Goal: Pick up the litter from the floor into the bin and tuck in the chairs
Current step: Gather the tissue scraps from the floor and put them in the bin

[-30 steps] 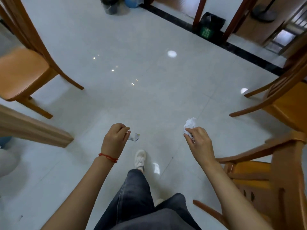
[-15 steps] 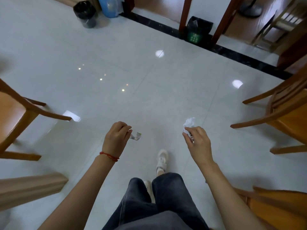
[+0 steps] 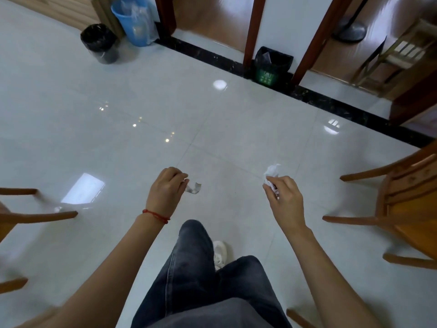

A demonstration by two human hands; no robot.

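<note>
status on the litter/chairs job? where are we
Done: litter is off the floor; none visible on the tiles. In hand: left hand pinches a small paper scrap, right hand grips a crumpled tissue. Left: drop both in a bin; the green bin, black bin and blue bin stand ahead. Chairs on both sides not tucked in yet.

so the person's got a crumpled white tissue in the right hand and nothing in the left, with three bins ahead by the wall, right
Not quite: the left hand is not empty. In the head view it pinches a small scrap of litter. The rest holds: the right hand grips a crumpled white tissue, and a black bin, blue bin and green bin stand ahead.
</note>
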